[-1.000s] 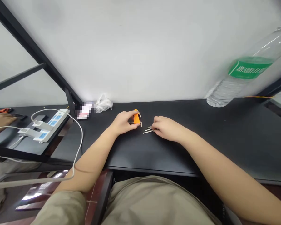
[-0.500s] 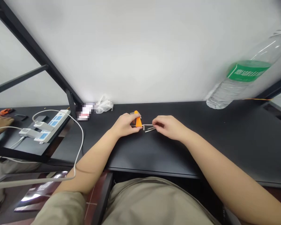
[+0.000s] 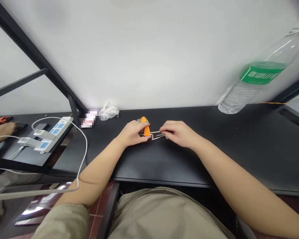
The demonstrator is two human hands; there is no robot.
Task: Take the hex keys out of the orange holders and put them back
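My left hand (image 3: 132, 134) grips an orange hex key holder (image 3: 146, 128) between thumb and fingers, just above the black table. Thin metal keys stick out from the holder's far left side. From its right side a hex key (image 3: 154, 132) reaches across to my right hand (image 3: 176, 131), whose thumb and forefinger pinch the other end. Several loose hex keys (image 3: 159, 135) lie on the table below, partly covered by my right fingers. How deep the pinched key sits in the holder is hidden.
A crumpled clear plastic bag (image 3: 109, 111) rests by the wall, left of my hands. At the back right stands a large water bottle (image 3: 261, 73). A power strip (image 3: 55, 132) with a white cable (image 3: 86, 146) is on the left, near another person's hand (image 3: 2, 132).
My right hand has shifted slightly left towards the holder, along with its pinch on the key. The other person's hand at far left has moved a little to the right.
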